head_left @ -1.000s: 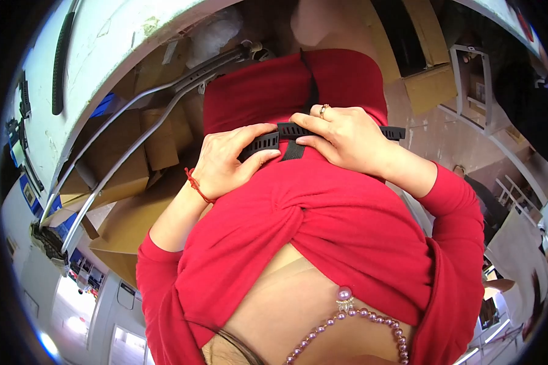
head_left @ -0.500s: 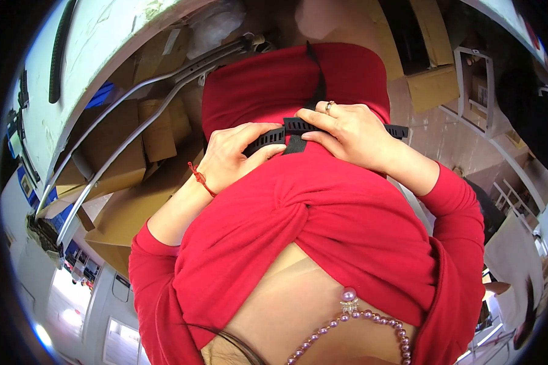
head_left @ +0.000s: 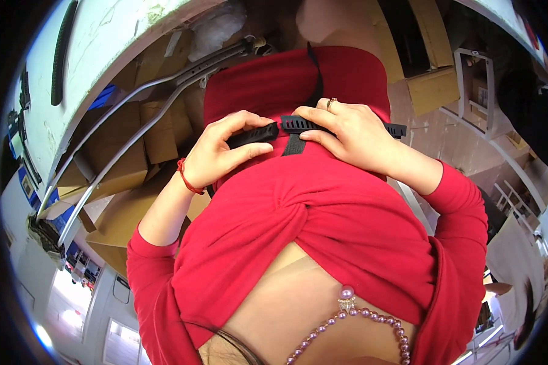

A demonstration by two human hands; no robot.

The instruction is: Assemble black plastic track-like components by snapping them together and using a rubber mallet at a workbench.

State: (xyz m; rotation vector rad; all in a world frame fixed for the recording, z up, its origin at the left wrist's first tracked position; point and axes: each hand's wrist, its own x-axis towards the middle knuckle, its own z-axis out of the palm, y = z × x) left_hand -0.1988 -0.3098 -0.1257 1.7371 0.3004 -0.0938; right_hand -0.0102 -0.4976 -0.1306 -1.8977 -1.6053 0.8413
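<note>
My left hand grips a black slotted strip between thumb and fingers, and its far-left part is hidden by the hand. To the right, my right hand pinches a second black slotted strip, whose other end shows past the wrist. A narrow gap separates the two strips' near ends. Both are held just above my red-clothed lap. Beneath the second strip, a short black strap lies on the red cloth.
A white-topped table curves along the upper left, with a black strip on it. Bent metal tubes run below its edge beside cardboard boxes. Another open box stands at upper right, near a white metal frame.
My left hand has moved left and turned its strip, so its slots show less. The strips' ends, touching or nearly touching before, are now apart. My right hand has barely moved.
</note>
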